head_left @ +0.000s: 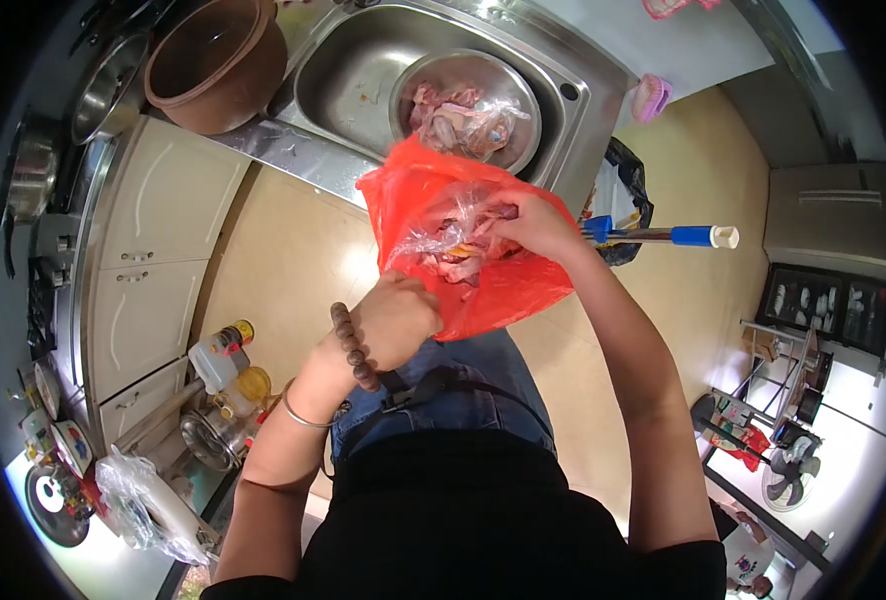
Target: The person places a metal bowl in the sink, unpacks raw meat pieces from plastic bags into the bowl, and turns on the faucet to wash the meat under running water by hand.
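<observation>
A red plastic bag (508,300) hangs open in front of my body, its far edge against the steel bowl. Inside it lie pieces of raw meat (460,266) and a clear plastic bag (443,235). My left hand (395,318), with a bead bracelet on the wrist, is closed on the near left edge of the red bag. At the bag's right side, my right hand (538,225) reaches into the opening, its fingers closed around a dark piece of meat. More raw meat (450,100) and clear plastic lie in the steel bowl (530,90).
The bowl stands in a steel sink (348,75). A brown clay pot (218,100) sits on the counter to the left. Right of the sink are a black-lined bin (635,180) and a blue-gripped handle (690,236). Another person (748,550) is at the lower right.
</observation>
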Available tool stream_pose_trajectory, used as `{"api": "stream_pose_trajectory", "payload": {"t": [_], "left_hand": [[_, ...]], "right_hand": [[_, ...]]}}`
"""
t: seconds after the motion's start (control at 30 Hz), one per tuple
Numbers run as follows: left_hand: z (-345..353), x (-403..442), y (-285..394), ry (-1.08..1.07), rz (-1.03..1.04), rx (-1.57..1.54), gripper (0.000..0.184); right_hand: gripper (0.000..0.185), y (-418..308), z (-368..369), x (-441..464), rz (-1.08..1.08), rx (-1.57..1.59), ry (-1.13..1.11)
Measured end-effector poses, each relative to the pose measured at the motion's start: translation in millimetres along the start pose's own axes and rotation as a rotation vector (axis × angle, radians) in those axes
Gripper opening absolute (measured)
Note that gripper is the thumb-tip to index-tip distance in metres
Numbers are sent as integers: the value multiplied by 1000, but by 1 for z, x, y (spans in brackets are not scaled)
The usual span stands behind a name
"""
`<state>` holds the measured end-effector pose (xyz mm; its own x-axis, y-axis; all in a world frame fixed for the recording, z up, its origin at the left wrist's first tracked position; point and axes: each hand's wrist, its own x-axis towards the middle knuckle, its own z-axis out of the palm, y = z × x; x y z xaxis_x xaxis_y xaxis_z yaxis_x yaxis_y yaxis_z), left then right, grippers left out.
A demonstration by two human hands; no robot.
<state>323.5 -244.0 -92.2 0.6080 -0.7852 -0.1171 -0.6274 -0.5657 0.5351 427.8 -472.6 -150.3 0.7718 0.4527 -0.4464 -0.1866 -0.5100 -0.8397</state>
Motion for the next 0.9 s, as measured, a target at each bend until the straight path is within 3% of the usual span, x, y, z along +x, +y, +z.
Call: {"api": "stream_pose_trajectory", "payload": {"t": [0.07,0.17,0.23,0.27,0.33,0.43,0.47,0.53,0.67,0.73,0.77,0.83,0.9], "left_hand": [[4,-1,2,-1,16,5,14],[4,0,5,7,32,10,14],[4,1,5,10,40,16,15],[3,2,5,13,39,11,15],[3,2,4,17,37,9,16],[1,3,3,18,39,-11,16],[-1,3,2,15,23,-20,16],[-1,4,3,7,5,-27,16],[-5,8,2,14,3,-49,14],[-5,8,2,6,-1,-56,14],[-5,8,1,20,-13,-70,14],[-5,10,1,34,-25,-81,13],[-8,11,4,-5,-39,-75,14]], "right_hand": [[22,-7,-2,-4,97,134,11],[14,-10,2,-13,150,17,88],[14,-4,20,-19,-243,-948,437],[14,-3,27,-24,-242,-947,440],[25,-1,43,-35,-576,-868,388],[31,10,65,-36,-501,-778,216],[31,8,66,-34,-503,-774,218],[36,2,67,-33,-549,-921,496],[36,25,42,-14,-506,-830,402],[32,20,26,-15,-302,-338,231],[32,14,24,-17,-302,-338,231],[23,2,28,-22,-479,-739,512],[21,7,44,-28,-578,-808,457]]}}
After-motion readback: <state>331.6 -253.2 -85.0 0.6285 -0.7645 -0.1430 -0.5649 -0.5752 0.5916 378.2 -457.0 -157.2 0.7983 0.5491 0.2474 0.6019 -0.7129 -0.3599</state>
